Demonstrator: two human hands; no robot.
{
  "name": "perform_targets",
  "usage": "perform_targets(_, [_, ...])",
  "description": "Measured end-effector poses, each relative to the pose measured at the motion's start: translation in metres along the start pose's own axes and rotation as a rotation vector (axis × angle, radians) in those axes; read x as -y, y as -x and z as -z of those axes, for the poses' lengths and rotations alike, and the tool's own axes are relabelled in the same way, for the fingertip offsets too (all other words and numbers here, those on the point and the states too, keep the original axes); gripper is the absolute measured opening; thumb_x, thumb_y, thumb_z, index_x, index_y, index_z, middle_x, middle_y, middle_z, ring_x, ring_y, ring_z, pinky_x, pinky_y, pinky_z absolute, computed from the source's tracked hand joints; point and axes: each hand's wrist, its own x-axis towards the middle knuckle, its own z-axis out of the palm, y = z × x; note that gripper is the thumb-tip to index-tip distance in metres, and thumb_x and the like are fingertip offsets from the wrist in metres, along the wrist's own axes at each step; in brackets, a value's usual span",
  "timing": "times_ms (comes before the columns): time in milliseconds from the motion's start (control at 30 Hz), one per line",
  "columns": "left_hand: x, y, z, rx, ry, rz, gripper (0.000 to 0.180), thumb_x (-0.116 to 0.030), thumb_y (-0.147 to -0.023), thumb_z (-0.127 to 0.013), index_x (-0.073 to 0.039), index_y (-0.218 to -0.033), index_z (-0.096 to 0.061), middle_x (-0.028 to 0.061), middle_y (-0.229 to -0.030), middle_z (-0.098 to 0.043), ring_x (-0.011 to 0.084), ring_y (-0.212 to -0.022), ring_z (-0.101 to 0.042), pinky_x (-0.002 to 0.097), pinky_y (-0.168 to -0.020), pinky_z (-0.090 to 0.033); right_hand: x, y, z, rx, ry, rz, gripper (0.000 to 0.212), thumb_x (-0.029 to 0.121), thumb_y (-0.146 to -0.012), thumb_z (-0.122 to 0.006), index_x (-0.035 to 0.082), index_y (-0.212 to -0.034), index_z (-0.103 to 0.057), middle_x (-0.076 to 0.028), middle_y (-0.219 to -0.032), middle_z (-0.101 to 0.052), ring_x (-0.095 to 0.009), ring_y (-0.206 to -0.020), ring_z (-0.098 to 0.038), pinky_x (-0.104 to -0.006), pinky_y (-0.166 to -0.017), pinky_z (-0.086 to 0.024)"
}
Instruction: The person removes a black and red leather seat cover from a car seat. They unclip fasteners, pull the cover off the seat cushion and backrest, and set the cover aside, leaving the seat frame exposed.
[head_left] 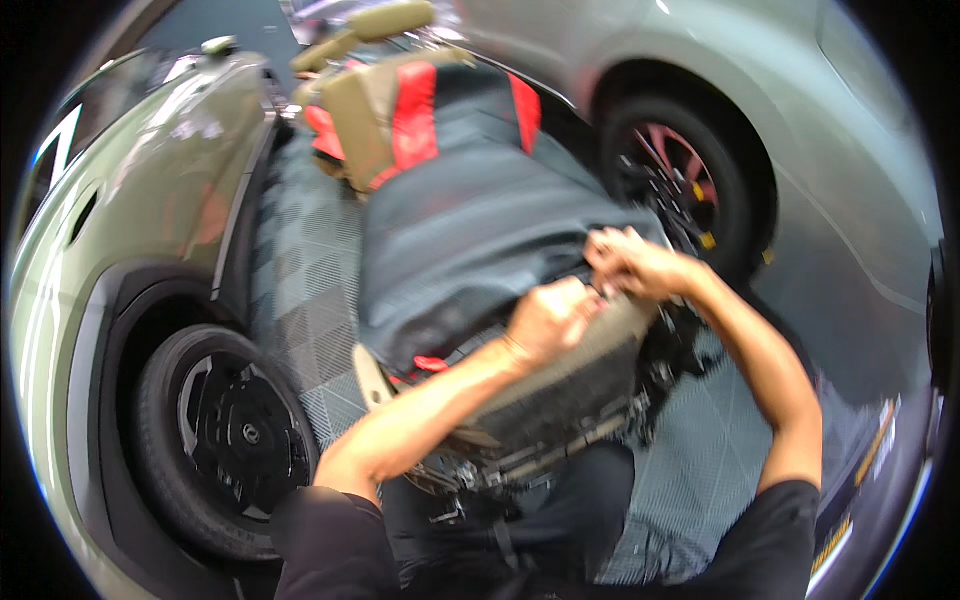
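A car seat (365, 125) in tan lies before me, with a black and red seat cover (465, 225) spread over it. At the cover's near right edge my left hand (552, 318) is closed, its fingers bunched on the dark material. Just beyond and to the right, my right hand (635, 265) pinches the same edge, its fingertips close to those of the left. Below my hands the seat's tan and dark underside (560, 385) shows, with metal parts along its near rim. Blur hides exactly what lies between the fingertips.
A green car (165, 180) stands to the left, its black wheel (240, 440) close to the seat. On the right is a silver car (820, 150) with a reddish-spoked wheel (675, 165). Grey ribbed floor tiles (305, 270) lie between them.
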Motion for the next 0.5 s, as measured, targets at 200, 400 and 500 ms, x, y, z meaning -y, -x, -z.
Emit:
perform_targets(200, [-0.003,0.01,0.013,0.01,0.039,0.071,0.015,-0.019,-0.093,-0.074,-0.004,-0.095,-0.072,0.0117,-0.076,-0.061,0.0316,-0.066,-0.065,0.043,-0.06,-0.052,0.037,-0.012,-0.002,-0.086,-0.168,-0.127,0.013,0.007,-0.082,-0.076,0.009,-0.094,-0.077,-0.005,-0.1,-0.062,-0.024,-0.102,-0.057,-0.0413,-0.1,-0.042])
perform_targets(400, [0.002,0.006,0.008,-0.097,0.054,-0.017,0.012,-0.013,-0.091,-0.074,-0.003,-0.096,-0.071,0.0133,-0.077,-0.062,0.0327,-0.066,-0.065,0.0429,-0.059,-0.053,0.054,-0.003,-0.019,-0.39,0.031,-0.104,0.004,0.003,-0.08,-0.074,0.005,-0.082,-0.071,-0.007,-0.094,-0.071,-0.028,-0.09,-0.06,-0.0391,-0.084,-0.044])
perform_targets(500, [-0.001,0.007,0.01,-0.069,0.065,-0.013,0.013,-0.011,-0.09,-0.075,-0.002,-0.099,-0.072,0.0134,-0.078,-0.063,0.0318,-0.067,-0.066,0.0417,-0.059,-0.053,0.06,0.004,-0.037,-0.496,0.113,-0.088,0.005,0.002,-0.081,-0.072,0.004,-0.085,-0.071,-0.008,-0.094,-0.072,-0.029,-0.086,-0.061,-0.04,-0.082,-0.045])
